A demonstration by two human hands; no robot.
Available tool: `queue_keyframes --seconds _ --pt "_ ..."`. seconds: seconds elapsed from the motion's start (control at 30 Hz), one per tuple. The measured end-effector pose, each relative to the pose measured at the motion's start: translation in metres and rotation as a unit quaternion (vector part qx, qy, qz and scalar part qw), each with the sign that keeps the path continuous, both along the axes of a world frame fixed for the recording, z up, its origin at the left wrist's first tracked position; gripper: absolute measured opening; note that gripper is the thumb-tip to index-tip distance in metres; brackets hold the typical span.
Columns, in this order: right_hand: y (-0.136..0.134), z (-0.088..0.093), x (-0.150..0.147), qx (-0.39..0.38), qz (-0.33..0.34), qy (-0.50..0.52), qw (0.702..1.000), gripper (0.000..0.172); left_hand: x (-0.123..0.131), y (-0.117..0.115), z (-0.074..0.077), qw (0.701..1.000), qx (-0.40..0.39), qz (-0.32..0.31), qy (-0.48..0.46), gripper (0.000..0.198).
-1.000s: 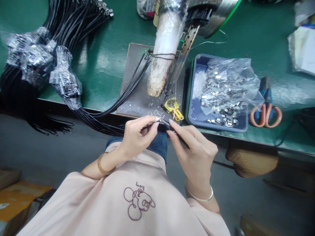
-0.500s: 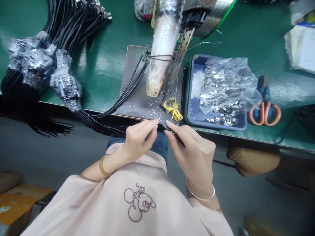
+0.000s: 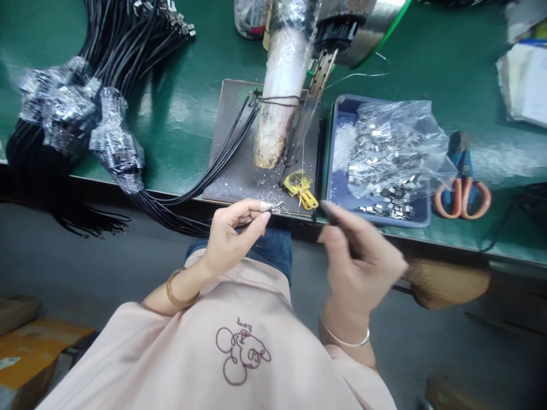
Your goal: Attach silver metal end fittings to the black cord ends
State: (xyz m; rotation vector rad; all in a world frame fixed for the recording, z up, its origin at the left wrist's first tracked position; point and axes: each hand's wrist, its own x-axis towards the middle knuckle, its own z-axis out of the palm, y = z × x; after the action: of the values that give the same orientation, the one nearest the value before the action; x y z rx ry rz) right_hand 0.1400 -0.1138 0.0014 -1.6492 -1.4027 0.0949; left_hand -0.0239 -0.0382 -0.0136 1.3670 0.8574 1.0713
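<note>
At frame centre, the left hand [image 3: 231,233] pinches a small metal clip [image 3: 277,206] on a black cable end, the blurred right hand [image 3: 363,259] loosely curled beside it; a loosened pinch could drop the clip.

Green table [image 3: 192,114], black cables [image 3: 119,51], blue tray [image 3: 337,205], orange-handled scissors [image 3: 461,196], pink shirt [image 3: 205,353]

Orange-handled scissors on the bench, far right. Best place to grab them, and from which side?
Take the scissors by the two orange loops, coming from the bench's near edge. They lie flat on the green bench with the loops toward the person and the blades pointing away, under a blue cover. The blue tray sits close on their left, so approach from the near or right side.
</note>
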Motion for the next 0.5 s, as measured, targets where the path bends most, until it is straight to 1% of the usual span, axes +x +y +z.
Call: queue_keyframes --seconds 0.03,0.1,0.13,0.17,0.2,0.23,0.27,0.3,0.37,0.4,0.43,0.47,0.5 --pt "0.002 -0.002 0.006 0.038 -0.037 0.026 0.998 0.029 -0.001 0.001 0.001 1.000 -0.015 -0.008 -0.018 0.007" --pt "0.007 -0.009 0.027 0.129 -0.108 0.039 0.985 0.033 -0.002 0.002 0.003 0.998 -0.036 -0.023 -0.041 0.007" --pt "0.010 -0.013 0.041 0.167 -0.133 0.022 0.977 0.033 -0.003 0.003 0.003 0.998 -0.043 -0.028 -0.047 0.008" --pt "0.013 -0.017 0.058 0.221 -0.153 -0.012 0.963 0.031 -0.004 0.003 0.003 0.997 -0.049 -0.032 -0.049 0.009" --pt "0.015 -0.022 0.078 0.262 -0.161 -0.035 0.951 0.029 -0.004 0.003 0.003 0.997 -0.054 -0.036 -0.049 0.010" --pt "0.017 -0.027 0.098 0.247 -0.164 -0.060 0.953 0.029 -0.004 0.003 0.003 0.996 -0.058 -0.038 -0.049 0.011" --pt "0.018 -0.033 0.120 0.255 -0.192 -0.096 0.943 0.026 -0.004 0.003 0.003 0.996 -0.060 -0.040 -0.050 0.013" --pt "0.018 -0.040 0.141 0.276 -0.225 -0.134 0.925 0.021 -0.004 0.002 0.002 0.996 -0.062 -0.041 -0.050 0.013" --pt "0.018 -0.052 0.181 0.239 -0.275 -0.195 0.911 0.019 -0.005 0.002 0.002 0.996 -0.063 -0.043 -0.048 0.015" --pt "0.019 -0.058 0.198 0.165 -0.286 -0.211 0.920 0.024 -0.005 0.002 0.002 0.996 -0.060 -0.043 -0.047 0.015" --pt "0.020 -0.063 0.212 0.136 -0.321 -0.228 0.909 0.026 -0.005 0.002 0.002 0.996 -0.057 -0.044 -0.044 0.014" --pt "0.022 -0.066 0.224 0.146 -0.367 -0.243 0.886 0.030 -0.005 0.002 0.002 0.997 -0.053 -0.044 -0.042 0.013" --pt "0.025 -0.068 0.232 0.123 -0.358 -0.242 0.893 0.031 -0.006 0.002 0.001 0.997 -0.048 -0.045 -0.040 0.011"
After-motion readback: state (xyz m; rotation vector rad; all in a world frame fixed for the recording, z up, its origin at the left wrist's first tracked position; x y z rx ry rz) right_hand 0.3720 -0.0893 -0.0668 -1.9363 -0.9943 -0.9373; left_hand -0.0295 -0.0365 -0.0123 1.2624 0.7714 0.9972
